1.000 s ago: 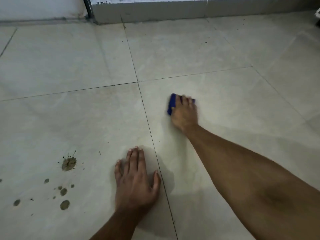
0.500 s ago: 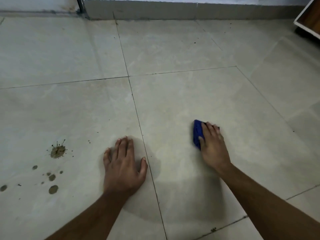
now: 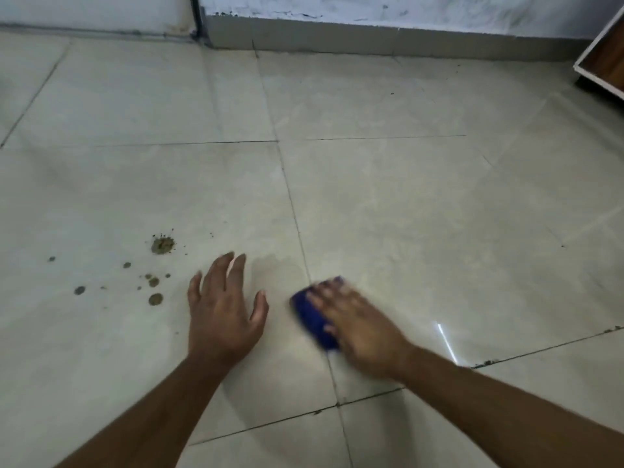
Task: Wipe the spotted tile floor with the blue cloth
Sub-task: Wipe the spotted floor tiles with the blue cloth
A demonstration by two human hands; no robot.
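My right hand (image 3: 361, 329) presses the folded blue cloth (image 3: 314, 320) flat onto the pale tile floor (image 3: 422, 214), right beside a grout line; both are motion-blurred. The hand covers most of the cloth, and only its left part shows. To its left, my left hand (image 3: 223, 312) lies flat on the floor with its fingers spread, holding nothing. Several brown spots (image 3: 153, 282) and one larger splat (image 3: 162, 245) mark the tile left of my left hand.
A grey skirting and white wall (image 3: 371, 32) run along the far edge of the floor. A wooden cabinet corner with white trim (image 3: 604, 59) juts in at the upper right. A damp sheen lies on the tile around my hands.
My right hand has slid the blue cloth toward me and leftward, from far out on the tile to just beside my left hand. The left hand stays planted.
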